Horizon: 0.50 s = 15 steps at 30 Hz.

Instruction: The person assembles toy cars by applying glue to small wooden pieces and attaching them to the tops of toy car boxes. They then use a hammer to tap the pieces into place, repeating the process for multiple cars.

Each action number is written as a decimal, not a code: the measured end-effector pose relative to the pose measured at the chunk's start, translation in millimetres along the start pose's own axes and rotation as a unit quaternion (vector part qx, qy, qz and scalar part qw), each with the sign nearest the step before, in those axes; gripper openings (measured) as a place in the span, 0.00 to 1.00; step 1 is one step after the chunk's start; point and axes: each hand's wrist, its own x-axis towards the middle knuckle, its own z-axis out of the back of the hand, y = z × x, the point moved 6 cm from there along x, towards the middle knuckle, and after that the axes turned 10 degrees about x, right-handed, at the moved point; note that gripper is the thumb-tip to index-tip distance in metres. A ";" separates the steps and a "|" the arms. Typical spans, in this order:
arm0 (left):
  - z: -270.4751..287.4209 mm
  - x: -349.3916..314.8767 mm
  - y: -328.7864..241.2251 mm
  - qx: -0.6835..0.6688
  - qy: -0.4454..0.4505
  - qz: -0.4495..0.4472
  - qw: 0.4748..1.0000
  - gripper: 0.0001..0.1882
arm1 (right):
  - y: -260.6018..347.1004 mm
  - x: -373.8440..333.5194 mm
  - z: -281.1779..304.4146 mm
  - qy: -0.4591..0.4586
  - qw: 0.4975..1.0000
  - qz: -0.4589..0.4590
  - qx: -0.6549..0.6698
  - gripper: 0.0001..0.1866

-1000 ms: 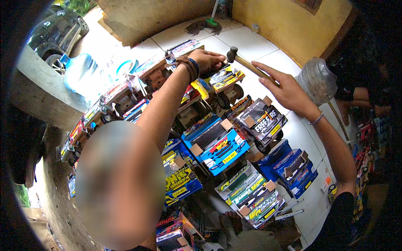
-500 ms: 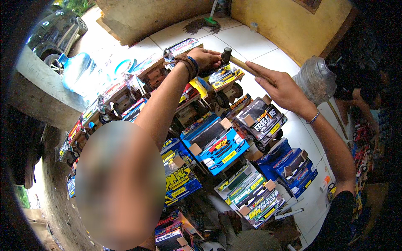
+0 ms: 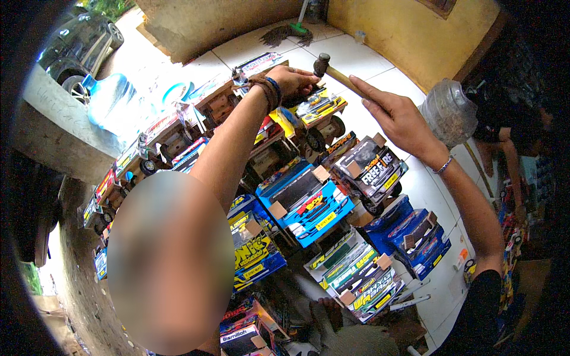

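My right hand [image 3: 396, 114] grips the wooden handle of a hammer [image 3: 345, 80], its dark metal head raised a little above my left fingertips. My left hand [image 3: 291, 82], arm stretched forward, has its fingers drawn together at the top of a toy truck with yellow and white panels [image 3: 320, 107]. Whatever sits between those fingers is too small or hidden to make out. Below my hands stand more wooden toy trucks: a bright blue one [image 3: 312, 204], a dark grey one [image 3: 373, 167], a deep blue one [image 3: 424, 240] and a white and green one [image 3: 363, 280].
A row of toy trucks [image 3: 169, 145] runs along the left on white floor tiles [image 3: 350, 54]. Beyond it lies a large blue water jug [image 3: 113, 104]. A mop [image 3: 288, 35] rests by the back wall. At right are a clear plastic container [image 3: 448, 113] and another person's arm [image 3: 512, 166].
The hammer head has risen slightly, away from my left fingertips, and my right hand has shifted a little. My left hand keeps nearly the same place on the truck.
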 end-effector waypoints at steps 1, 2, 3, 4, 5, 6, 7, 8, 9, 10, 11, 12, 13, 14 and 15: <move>0.7 -0.2 0.1 0.005 -0.003 -0.003 1.000 0.17 | 0.1 -0.3 -0.4 0.010 1.000 0.004 -0.005 0.25; 0.9 -0.3 -0.3 0.009 -0.005 -0.008 1.000 0.17 | 0.3 -0.7 -1.5 0.019 1.000 0.008 -0.011 0.25; 1.2 -0.6 -0.7 0.014 -0.007 -0.013 1.000 0.17 | 1.3 -1.5 -1.6 0.020 0.999 0.021 -0.019 0.25; 1.1 -1.0 -0.8 0.020 -0.006 -0.015 1.000 0.17 | 2.2 -2.7 -2.1 0.021 0.999 0.033 -0.026 0.25; 0.7 -1.4 -1.0 0.026 -0.006 -0.017 0.999 0.16 | 3.0 -3.8 -3.0 0.022 0.998 0.045 -0.034 0.26; 1.8 -2.1 -0.4 0.037 -0.015 -0.012 0.999 0.16 | 3.1 -5.0 -1.3 0.003 0.998 0.050 -0.044 0.26; 0.7 -2.3 -0.8 0.030 -0.012 -0.015 0.999 0.15 | 3.3 -6.7 -0.2 -0.016 0.997 0.055 -0.054 0.27; 1.0 -2.5 -0.5 0.026 -0.018 -0.010 0.999 0.13 | 3.5 -8.3 0.9 -0.035 0.996 0.060 -0.063 0.27; 0.3 -2.7 -0.2 0.018 -0.014 -0.008 1.000 0.11 | 3.1 -9.3 -2.6 -0.015 0.995 0.061 -0.074 0.27; 0.4 -2.9 -0.2 0.018 -0.017 -0.007 1.000 0.12 | 2.5 -10.3 -6.2 0.004 0.994 0.063 -0.086 0.28; 0.0 -3.0 -0.5 0.014 -0.009 -0.010 1.000 0.12 | 0.7 -11.2 -9.5 0.024 0.993 0.055 -0.102 0.28; 0.5 -2.9 -0.3 0.011 -0.011 -0.007 1.000 0.12 | 1.8 -11.8 -8.3 0.006 0.994 0.066 -0.092 0.27; -0.6 -2.8 -0.8 0.017 -0.004 -0.015 1.000 0.13 | 1.5 -12.2 -7.1 -0.011 0.994 0.067 -0.086 0.27; -0.3 -2.7 -0.8 0.024 -0.007 -0.018 1.000 0.14 | 1.1 -12.2 -5.5 -0.028 0.994 0.068 -0.080 0.27; 0.4 -2.4 0.2 0.030 -0.014 -0.012 0.999 0.15 | 1.2 -12.1 -3.8 -0.046 0.994 0.076 -0.067 0.27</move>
